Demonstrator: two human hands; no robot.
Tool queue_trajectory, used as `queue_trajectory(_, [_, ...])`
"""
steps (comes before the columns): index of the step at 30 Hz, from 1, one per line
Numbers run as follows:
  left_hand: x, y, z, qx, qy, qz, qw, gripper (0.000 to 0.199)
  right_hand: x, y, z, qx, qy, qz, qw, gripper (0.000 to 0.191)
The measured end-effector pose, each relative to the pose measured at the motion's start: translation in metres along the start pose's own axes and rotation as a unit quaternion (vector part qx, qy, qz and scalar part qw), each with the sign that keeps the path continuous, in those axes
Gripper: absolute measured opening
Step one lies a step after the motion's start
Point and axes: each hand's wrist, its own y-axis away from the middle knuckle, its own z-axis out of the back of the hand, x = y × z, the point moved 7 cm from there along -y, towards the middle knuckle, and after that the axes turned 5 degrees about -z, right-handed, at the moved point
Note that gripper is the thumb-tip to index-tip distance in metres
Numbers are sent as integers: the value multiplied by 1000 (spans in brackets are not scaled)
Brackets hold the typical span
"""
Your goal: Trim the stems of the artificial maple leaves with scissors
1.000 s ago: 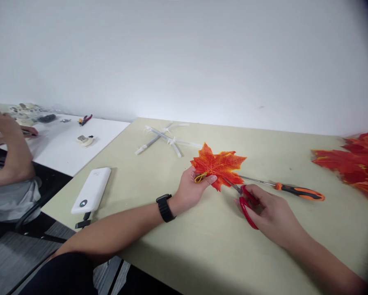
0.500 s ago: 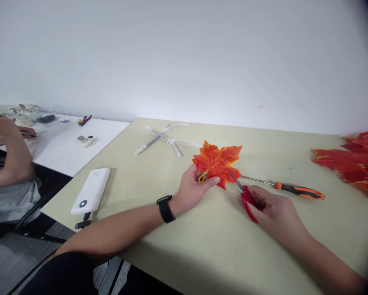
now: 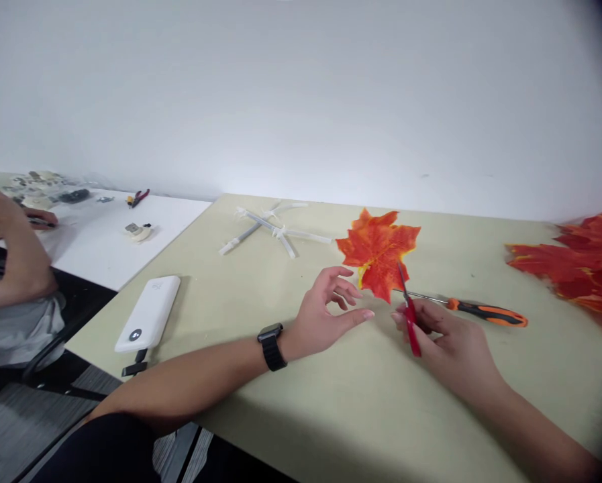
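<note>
An orange-red artificial maple leaf (image 3: 378, 251) with yellow edges lies near the middle of the table, its yellow stem at the lower left. Just below and left of it, my left hand (image 3: 333, 312) is open, fingers curved and apart, with nothing in it. Red-handled scissors (image 3: 410, 322) are gripped in my right hand (image 3: 449, 342), and their blades point up over the leaf's right side. Whether the blades touch the leaf I cannot tell. A screwdriver (image 3: 486, 312) with an orange and black handle lies beyond my right hand, its tip close to the leaf.
Several red maple leaves (image 3: 582, 261) are heaped at the right. Translucent tubes (image 3: 265, 225) tied together lie at the back. A white power bank (image 3: 149, 312) rests at the left edge. Another person's arm (image 3: 21, 248) is at the white table (image 3: 164, 228), near pliers (image 3: 138, 198).
My left hand has let go of the maple leaf and its fingers have opened. The leaf now lies farther up and right. The scissors have turned more upright in my right hand.
</note>
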Motion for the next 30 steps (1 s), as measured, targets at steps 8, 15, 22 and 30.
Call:
queue_trajectory(8, [-31, 13, -11, 91, -136, -150, 975, 39, 7, -1, -3, 124, -339, -142, 922, 40])
queue_trajectory(15, [-41, 14, -16, 113, -178, -208, 955, 38, 1, 0, -11, 185, -346, -138, 909, 41])
queue_trajectory(22, [-43, 13, -15, 109, -200, -209, 951, 33, 14, 7, -12, 171, -325, -118, 922, 40])
queue_trajectory(30, [-46, 13, -18, 140, -199, -228, 943, 59, -6, -2, -6, 97, -191, -75, 974, 41])
